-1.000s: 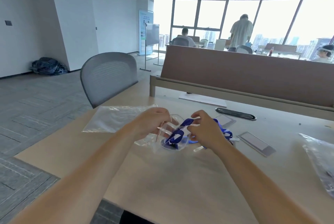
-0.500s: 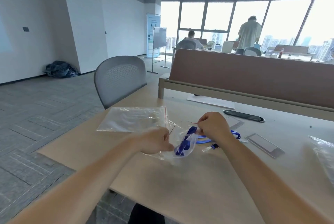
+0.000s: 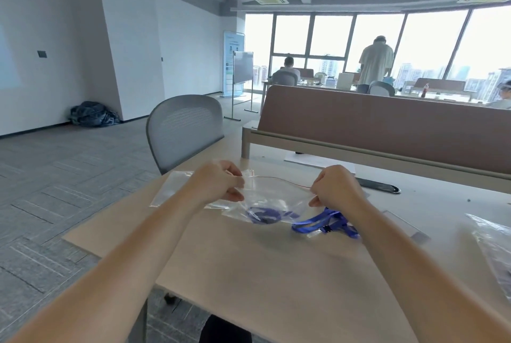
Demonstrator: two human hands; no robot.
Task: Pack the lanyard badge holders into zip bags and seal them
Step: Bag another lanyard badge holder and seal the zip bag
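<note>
Fingers point(image 3: 238, 182) of the left hand point(image 3: 218, 185) pinch one end of the zip bag point(image 3: 279, 197). The right hand point(image 3: 336, 187) pinches the other end. The red zip line point(image 3: 276, 178) runs sideways from hand to hand. A blue lanyard point(image 3: 265, 214) sits inside, just below it.

A clear zip bag point(image 3: 276, 200), edged with a thin red seal line, holds a deep blue lanyard point(image 3: 265, 214). A second lanyard point(image 3: 318, 221), brighter blue, lies just right of it on the pale, faintly wood-grained bench point(image 3: 276, 273). Far left, a grey mesh chair point(image 3: 185, 126) stands on grey carpet point(image 3: 55, 176) patterned in striped tiles. A brown divider panel point(image 3: 387, 121) spans the far side.
</note>
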